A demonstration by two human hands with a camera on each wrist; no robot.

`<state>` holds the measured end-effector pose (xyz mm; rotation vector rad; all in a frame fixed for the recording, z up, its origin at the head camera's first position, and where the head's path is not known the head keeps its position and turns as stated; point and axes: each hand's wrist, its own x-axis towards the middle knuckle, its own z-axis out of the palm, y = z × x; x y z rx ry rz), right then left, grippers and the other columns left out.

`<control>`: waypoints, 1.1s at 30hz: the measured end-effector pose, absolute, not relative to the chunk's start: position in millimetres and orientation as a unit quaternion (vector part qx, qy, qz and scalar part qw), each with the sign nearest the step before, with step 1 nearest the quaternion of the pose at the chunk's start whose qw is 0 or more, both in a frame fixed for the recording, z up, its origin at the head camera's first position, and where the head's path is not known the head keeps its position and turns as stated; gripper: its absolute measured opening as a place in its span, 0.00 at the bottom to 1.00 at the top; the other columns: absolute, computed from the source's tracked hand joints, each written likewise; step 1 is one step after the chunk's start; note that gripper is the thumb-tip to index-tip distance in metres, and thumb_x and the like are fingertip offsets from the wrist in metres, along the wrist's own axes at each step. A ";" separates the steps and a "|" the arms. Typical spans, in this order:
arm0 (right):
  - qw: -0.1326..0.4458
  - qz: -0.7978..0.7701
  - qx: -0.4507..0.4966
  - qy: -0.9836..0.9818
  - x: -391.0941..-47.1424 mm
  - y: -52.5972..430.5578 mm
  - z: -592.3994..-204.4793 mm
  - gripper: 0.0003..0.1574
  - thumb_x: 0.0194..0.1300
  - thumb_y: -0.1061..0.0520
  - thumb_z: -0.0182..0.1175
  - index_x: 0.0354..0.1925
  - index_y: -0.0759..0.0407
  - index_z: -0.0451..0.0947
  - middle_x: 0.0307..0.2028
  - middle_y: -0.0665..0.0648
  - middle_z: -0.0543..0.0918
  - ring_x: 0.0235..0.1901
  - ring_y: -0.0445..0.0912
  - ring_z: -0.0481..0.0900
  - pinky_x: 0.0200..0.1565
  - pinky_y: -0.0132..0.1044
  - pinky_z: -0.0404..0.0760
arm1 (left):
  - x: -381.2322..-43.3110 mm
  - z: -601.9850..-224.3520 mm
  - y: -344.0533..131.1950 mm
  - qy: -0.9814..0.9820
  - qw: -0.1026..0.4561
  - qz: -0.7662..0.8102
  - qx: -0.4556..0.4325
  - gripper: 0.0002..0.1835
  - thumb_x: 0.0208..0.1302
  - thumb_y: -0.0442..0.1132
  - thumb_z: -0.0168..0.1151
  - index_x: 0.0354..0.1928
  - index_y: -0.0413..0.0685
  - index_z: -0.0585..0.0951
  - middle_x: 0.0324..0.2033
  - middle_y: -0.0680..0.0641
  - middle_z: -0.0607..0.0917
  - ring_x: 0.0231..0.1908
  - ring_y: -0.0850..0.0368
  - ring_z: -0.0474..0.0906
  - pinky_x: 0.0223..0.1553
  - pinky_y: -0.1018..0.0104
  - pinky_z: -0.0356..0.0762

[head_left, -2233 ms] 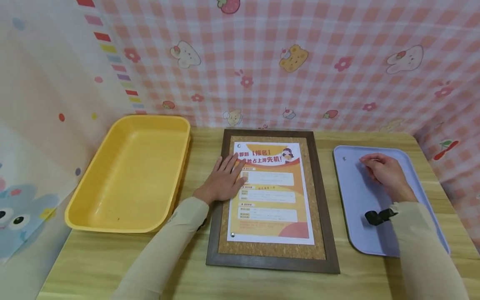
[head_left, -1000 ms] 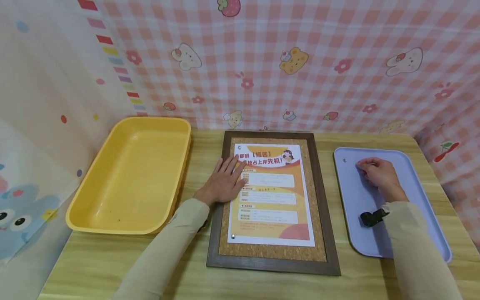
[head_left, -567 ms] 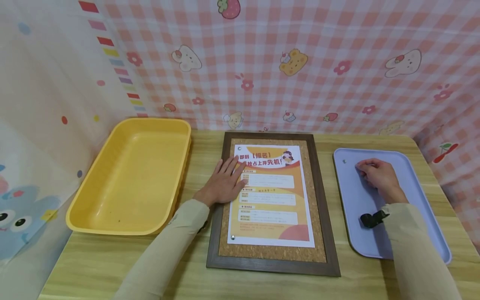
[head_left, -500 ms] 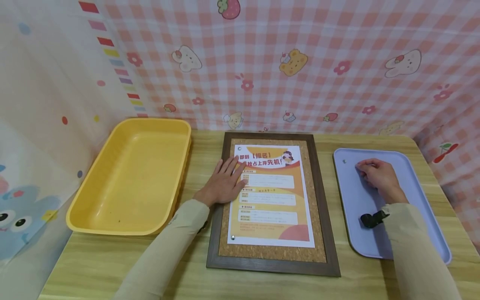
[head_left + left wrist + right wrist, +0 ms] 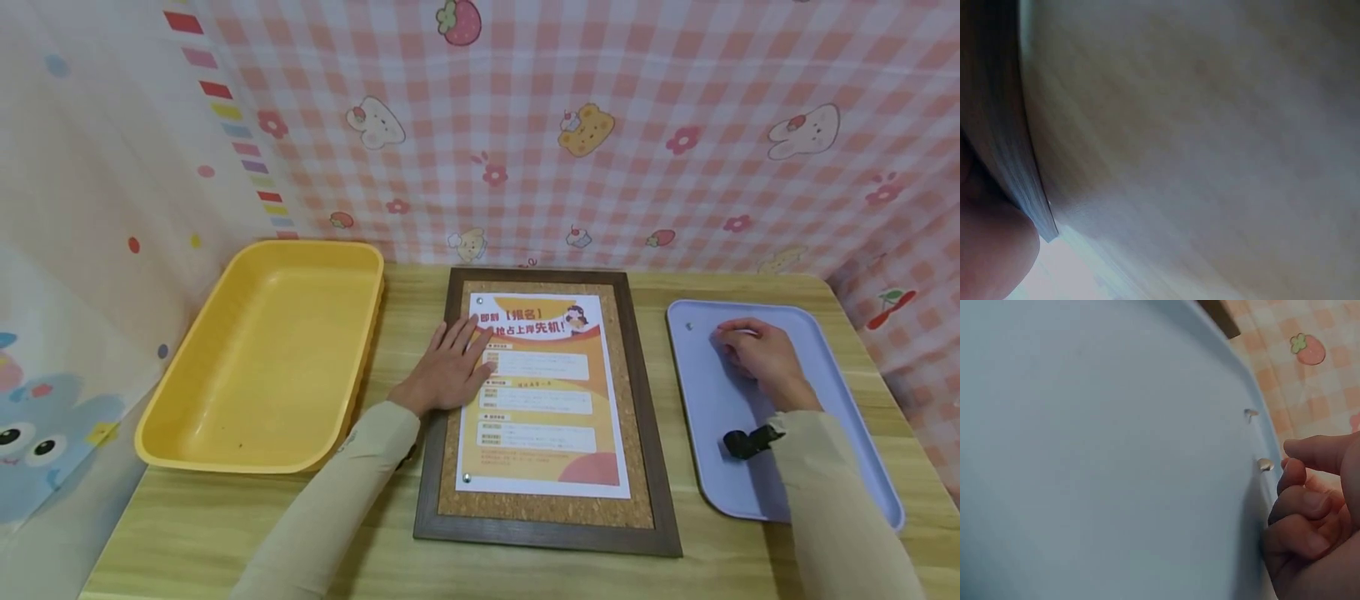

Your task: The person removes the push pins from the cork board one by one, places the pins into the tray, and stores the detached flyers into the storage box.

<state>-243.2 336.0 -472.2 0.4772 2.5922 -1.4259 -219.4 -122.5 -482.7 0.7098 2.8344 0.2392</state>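
And here's the left hand (image 5: 444,371), fingers spread wide and flat, lying across the left border of the dark-framed board (image 5: 547,537), its fingertips on the printed sheet (image 5: 536,402). One silver pin (image 5: 480,301) sits in the sheet's upper left corner, another in its lower left, and a cork margin (image 5: 555,510) runs all around the paper, inside the frame's edge.

Over to the right of the frame: the right hand (image 5: 761,354) is over the lilac tray (image 5: 716,396), fingers curled, thumb and forefinger drawn narrow; whether they grip anything, I can't tell! In the right wrist view, a loose pin (image 5: 1265,465) shows right beside those fingertips, close to the tray's raised rim, with a second pin (image 5: 1251,414) just above it, also hugging that edge. A black device (image 5: 742,444) juts out at the right cuff, over the tray.

Look at the lanes: a strip of desk (image 5: 675,521) separates the board's right edge from the tray, and another lies between board and yellow bin (image 5: 277,358) at the left of the frame, the left forearm cutting across it lower down. At the top, checked cloth (image 5: 525,125) rises directly behind the desk's far edge.
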 end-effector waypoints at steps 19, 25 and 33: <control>0.104 -0.549 0.045 0.828 -224.3 271.6 -432.6 0.15 0.65 0.48 0.58 0.42 0.58 0.76 0.19 0.42 0.74 0.17 0.35 0.66 0.19 0.30 0.66 | -219.4 -480.1 -121.4 0.963 0.106 0.066 0.238 0.32 0.72 0.57 0.28 0.74 0.54 0.45 0.73 0.44 0.41 0.72 0.48 0.35 0.69 0.48 0.32; 0.137 -0.528 -0.020 0.838 -217.5 244.8 -432.1 0.20 0.66 0.47 0.57 0.45 0.63 0.74 0.16 0.43 0.67 0.16 0.36 0.62 0.19 0.33 0.65 | -219.1 -479.7 -121.3 0.962 0.108 0.068 0.240 0.32 0.73 0.57 0.28 0.74 0.54 0.44 0.73 0.43 0.40 0.72 0.48 0.34 0.69 0.48 0.31; 0.153 -0.508 -0.061 0.846 -211.8 221.3 -431.0 0.20 0.65 0.49 0.58 0.46 0.65 0.75 0.20 0.49 0.71 0.17 0.40 0.65 0.20 0.36 0.68 | -219.5 -481.3 -121.8 0.962 0.109 0.065 0.241 0.32 0.73 0.57 0.27 0.74 0.55 0.43 0.73 0.44 0.39 0.72 0.48 0.33 0.69 0.48 0.30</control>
